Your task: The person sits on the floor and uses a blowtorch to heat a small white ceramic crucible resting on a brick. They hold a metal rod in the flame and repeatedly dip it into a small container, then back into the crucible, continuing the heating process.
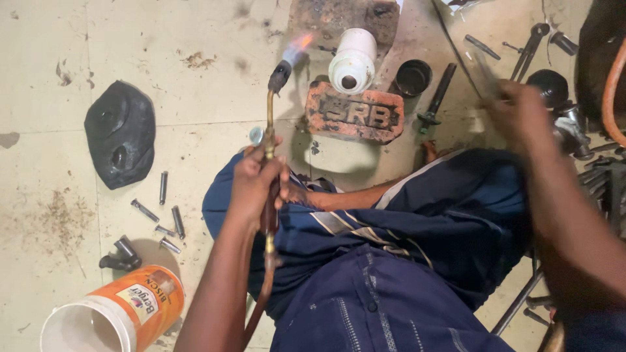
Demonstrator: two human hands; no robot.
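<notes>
My left hand (255, 186) grips a brass gas torch (269, 124) by its handle. The torch's black nozzle points up and away, and a blue-orange flame (297, 47) burns at its tip. Just right of the flame a white cylindrical part (352, 60) rests on a red brick (355, 115). My right hand (518, 114) is blurred at the upper right and is closed on a thin rod (481, 68) that also shows only as a blur. I sit on the floor in dark blue cloth (417, 228).
A black rubber piece (120, 133) lies at the left. Several short metal pins (162, 215) are scattered below it. An orange and white bucket (114, 316) lies tipped at the bottom left. A dark cup (413, 77), a T-handled tool (435, 98) and spanners (531, 45) lie beyond the brick. An orange hose (610, 91) curves at the right edge.
</notes>
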